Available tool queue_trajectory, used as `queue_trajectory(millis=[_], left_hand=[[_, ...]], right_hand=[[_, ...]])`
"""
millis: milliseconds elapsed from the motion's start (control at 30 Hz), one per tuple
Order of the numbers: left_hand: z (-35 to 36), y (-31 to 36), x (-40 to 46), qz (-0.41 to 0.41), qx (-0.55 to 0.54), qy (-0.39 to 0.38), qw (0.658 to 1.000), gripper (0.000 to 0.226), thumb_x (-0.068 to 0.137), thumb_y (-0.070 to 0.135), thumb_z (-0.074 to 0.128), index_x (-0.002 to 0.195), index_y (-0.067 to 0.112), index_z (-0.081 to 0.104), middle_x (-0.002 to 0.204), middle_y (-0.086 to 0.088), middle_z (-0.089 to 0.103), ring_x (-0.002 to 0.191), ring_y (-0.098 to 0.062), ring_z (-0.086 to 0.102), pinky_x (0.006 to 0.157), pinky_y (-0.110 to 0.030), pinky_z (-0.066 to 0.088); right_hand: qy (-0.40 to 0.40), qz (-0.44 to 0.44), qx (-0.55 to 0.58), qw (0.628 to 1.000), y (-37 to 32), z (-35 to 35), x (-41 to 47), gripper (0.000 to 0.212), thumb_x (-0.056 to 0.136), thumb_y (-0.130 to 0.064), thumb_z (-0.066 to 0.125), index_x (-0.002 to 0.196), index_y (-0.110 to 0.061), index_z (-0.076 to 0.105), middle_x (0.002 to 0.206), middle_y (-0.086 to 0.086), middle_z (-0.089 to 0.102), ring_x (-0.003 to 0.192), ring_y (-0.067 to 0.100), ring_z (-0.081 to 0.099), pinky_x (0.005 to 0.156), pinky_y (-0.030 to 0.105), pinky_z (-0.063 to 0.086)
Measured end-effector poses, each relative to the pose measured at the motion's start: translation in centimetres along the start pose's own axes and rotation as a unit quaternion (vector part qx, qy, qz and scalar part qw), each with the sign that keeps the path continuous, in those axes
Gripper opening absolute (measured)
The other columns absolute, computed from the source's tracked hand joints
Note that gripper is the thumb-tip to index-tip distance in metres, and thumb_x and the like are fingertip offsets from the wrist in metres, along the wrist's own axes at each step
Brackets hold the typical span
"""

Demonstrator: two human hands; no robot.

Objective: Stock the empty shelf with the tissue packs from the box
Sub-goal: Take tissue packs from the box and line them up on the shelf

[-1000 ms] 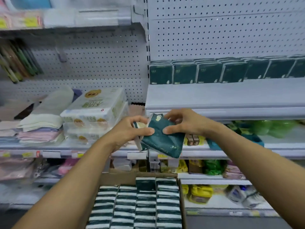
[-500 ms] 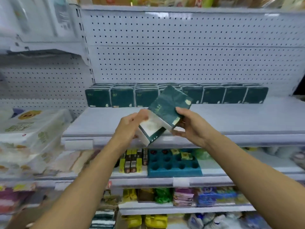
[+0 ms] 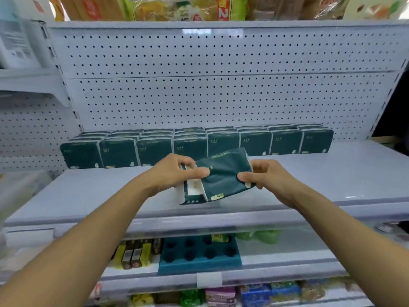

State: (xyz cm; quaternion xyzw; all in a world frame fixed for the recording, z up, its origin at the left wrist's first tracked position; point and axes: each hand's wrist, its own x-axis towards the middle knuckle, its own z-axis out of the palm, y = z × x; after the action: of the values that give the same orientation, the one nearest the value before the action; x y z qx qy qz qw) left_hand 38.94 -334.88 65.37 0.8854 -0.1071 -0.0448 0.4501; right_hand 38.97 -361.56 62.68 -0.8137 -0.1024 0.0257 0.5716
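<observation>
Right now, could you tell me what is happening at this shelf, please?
A person is stocking dark green tissue packs. Both hands hold one tissue pack above the front of the grey shelf: the left hand pinches its left end, the right hand its right end. It hangs tilted and is not yet set down. A row of matching packs already stands along the back of the shelf, against the pegboard.

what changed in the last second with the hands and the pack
Both hands, left hand and right hand, carried the tissue pack up from over the box to above the shelf. Both kept their grip. The back row of packs looks unchanged.
</observation>
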Motion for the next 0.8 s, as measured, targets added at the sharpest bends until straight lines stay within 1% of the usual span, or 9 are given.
queue_trajectory(millis=[67,133,233,300,367,433,500,633,800], left_hand=[[-0.2,-0.7,1.7,0.003,-0.047,0.026,0.999,0.044,0.076,0.068,0.063,0.086,0.026,0.075,0.102,0.006,0.065,0.065,-0.012,0.045,0.067,-0.025,0.042],[-0.4,-1.9,3.4,-0.004,-0.102,0.069,0.992,0.035,0.086,0.055,0.063,0.098,0.024,0.074,0.107,-0.001,0.064,0.059,-0.007,0.051,0.061,-0.021,0.044],[-1.2,-4.2,5.7,0.018,-0.068,0.114,0.991,0.017,0.088,0.035,0.071,0.105,0.033,0.07,0.115,0.005,0.063,0.075,-0.013,0.052,0.07,-0.026,0.047],[-1.6,-5.4,7.1,0.026,-0.07,0.106,0.992,0.041,0.085,0.031,0.076,0.121,0.042,0.06,0.13,0.009,0.054,0.094,-0.019,0.053,0.086,-0.036,0.049],[-2.1,-6.0,8.2,0.014,-0.089,0.097,0.991,0.064,0.079,0.033,0.081,0.132,0.044,0.047,0.135,0.009,0.045,0.112,-0.018,0.048,0.099,-0.043,0.047],[-2.4,-6.6,9.1,0.013,-0.101,0.088,0.991,0.068,0.075,0.033,0.084,0.133,0.039,0.048,0.137,0.012,0.046,0.126,-0.011,0.044,0.104,-0.043,0.045],[-2.4,-7.0,9.9,0.009,-0.112,0.078,0.991,0.06,0.075,0.03,0.084,0.127,0.034,0.055,0.137,0.014,0.051,0.128,-0.011,0.047,0.102,-0.041,0.046],[-2.5,-7.7,10.8,0.0,-0.134,0.065,0.989,0.046,0.071,0.03,0.086,0.111,0.037,0.064,0.118,0.017,0.066,0.109,-0.029,0.064,0.098,-0.05,0.051],[-2.5,-7.6,10.8,-0.006,-0.154,0.062,0.986,0.051,0.064,0.033,0.084,0.11,0.033,0.065,0.113,0.012,0.07,0.102,-0.021,0.069,0.098,-0.048,0.052]], right_hand=[[0.036,-0.006,0.016,0.999,0.9,-1.4,1.6,0.011,0.083,-0.013,0.074,0.089,-0.005,0.068,0.073,0.007,0.063,0.067,0.014,0.051,0.061,0.027,0.035],[0.087,0.009,-0.001,0.996,2.4,-2.7,3.5,0.013,0.084,-0.011,0.074,0.092,-0.003,0.067,0.079,0.013,0.065,0.071,0.018,0.056,0.062,0.027,0.041],[0.139,0.043,-0.053,0.988,5.3,-3.8,7.0,0.018,0.084,-0.017,0.076,0.078,-0.005,0.063,0.085,0.018,0.069,0.075,0.025,0.061,0.07,0.038,0.05],[0.151,0.049,-0.073,0.985,6.4,-3.8,9.3,0.028,0.083,-0.022,0.076,0.09,0.003,0.066,0.08,0.012,0.073,0.074,0.025,0.065,0.078,0.041,0.054],[0.158,0.04,-0.086,0.983,6.7,-3.4,11.3,0.033,0.083,-0.023,0.076,0.096,0.006,0.066,0.077,0.007,0.074,0.07,0.019,0.064,0.076,0.038,0.055],[0.165,0.024,-0.095,0.981,6.7,-2.5,12.8,0.025,0.083,-0.02,0.076,0.094,0.001,0.067,0.075,0.004,0.073,0.068,0.014,0.064,0.068,0.032,0.054],[0.176,0.01,-0.081,0.981,6.6,-1.7,13.8,0.018,0.083,-0.014,0.076,0.096,-0.007,0.065,0.075,0.003,0.073,0.068,0.011,0.066,0.062,0.022,0.049],[0.204,-0.002,-0.099,0.974,6.7,-0.7,15.3,0.027,0.079,-0.014,0.08,0.094,-0.01,0.057,0.075,-0.002,0.067,0.065,0.007,0.061,0.062,0.019,0.047],[0.207,-0.015,-0.117,0.971,7.0,-0.4,16.2,0.027,0.08,-0.02,0.08,0.096,-0.014,0.059,0.085,0.001,0.068,0.077,0.015,0.064,0.066,0.022,0.05]])
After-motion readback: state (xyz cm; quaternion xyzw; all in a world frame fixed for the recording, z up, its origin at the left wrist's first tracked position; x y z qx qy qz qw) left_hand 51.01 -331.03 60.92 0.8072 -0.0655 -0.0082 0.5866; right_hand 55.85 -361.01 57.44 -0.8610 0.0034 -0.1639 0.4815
